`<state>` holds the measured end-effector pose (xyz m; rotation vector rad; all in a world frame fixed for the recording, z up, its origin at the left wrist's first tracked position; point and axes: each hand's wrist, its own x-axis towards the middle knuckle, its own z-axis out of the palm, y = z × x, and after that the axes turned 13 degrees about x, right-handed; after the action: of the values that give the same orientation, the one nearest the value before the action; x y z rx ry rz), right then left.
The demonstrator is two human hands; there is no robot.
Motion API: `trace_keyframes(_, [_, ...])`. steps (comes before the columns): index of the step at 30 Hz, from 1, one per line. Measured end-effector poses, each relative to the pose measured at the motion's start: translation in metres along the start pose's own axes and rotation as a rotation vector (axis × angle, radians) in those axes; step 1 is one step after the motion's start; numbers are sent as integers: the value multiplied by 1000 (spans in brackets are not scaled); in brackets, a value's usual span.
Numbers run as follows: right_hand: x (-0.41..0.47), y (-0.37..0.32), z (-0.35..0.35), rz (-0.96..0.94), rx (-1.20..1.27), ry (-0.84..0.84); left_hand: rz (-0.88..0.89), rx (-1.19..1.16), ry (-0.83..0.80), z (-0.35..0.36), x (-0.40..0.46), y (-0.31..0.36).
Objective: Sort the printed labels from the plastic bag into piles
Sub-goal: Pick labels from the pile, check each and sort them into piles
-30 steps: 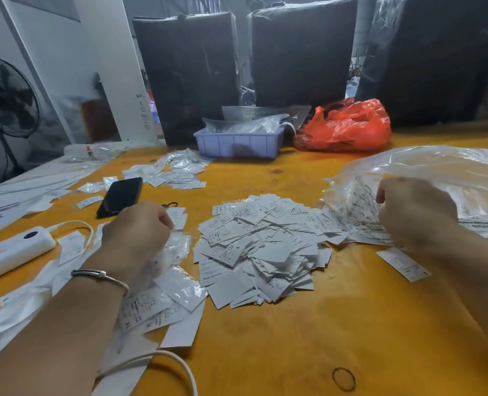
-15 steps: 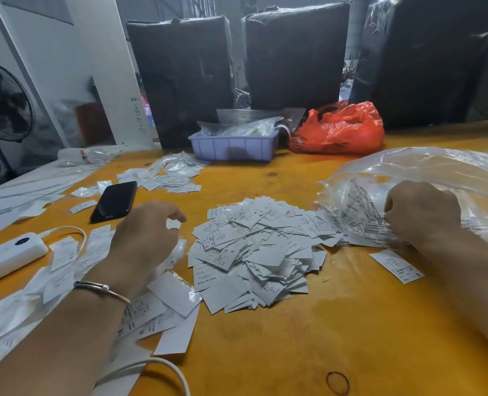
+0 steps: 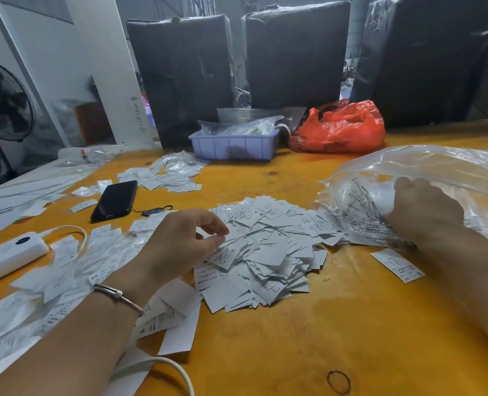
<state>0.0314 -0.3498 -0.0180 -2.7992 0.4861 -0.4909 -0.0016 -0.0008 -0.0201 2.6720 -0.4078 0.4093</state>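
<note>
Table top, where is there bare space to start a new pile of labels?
The table is bare in front of the central label pile, out to the near edge. A second bare patch lies between that pile, the purple tray and the clear plastic bag. It is crowded on the left, around the power bank and phone.

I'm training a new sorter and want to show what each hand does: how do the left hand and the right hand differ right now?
The left hand hovers over the near edge of the label pile, fingers loosely curled and holding nothing that I can see; the right hand is closed on the clear plastic bag. The left wrist wears a bracelet; the right shows none. Both are bare and reach forward over the yellow table.
</note>
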Motion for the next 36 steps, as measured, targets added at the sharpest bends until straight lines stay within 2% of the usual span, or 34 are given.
trace_keyframes(4, [0,0,0,-23,-7,15,17,10,-16,1,1,-1])
trace_keyframes(11, [-2,-3,-3,-66,163,72,18,3,-24,1,1,-2])
trace_keyframes(16, [-5,-4,-1,-137,241,181,32,-6,-27,2,0,-1])
trace_keyframes(18, [-7,-7,0,-151,320,206,35,2,-27,2,1,-2])
trace_keyframes(20, [-11,-14,-1,-166,542,234,35,8,-25,2,1,-2])
trace_keyframes(22, [-19,-28,-6,-127,961,141,35,-16,-27,2,2,-1])
trace_keyframes(24, [-32,-45,-11,-32,1342,-137,41,-79,-49,2,2,2])
trace_keyframes(25, [-39,-54,-10,2,1450,-286,43,-117,-71,1,2,4])
trace_keyframes(27, [-54,-68,-7,3,1542,-497,42,-178,-144,-1,1,8])
trace_keyframes(29, [-70,-80,-4,-94,1570,-599,45,-267,-241,-3,0,13])
trace_keyframes(32, [-89,-93,1,-290,1555,-589,38,-469,-336,-4,-3,21])
trace_keyframes(36, [-99,-99,5,-387,1540,-572,65,-523,-280,-3,-4,27])
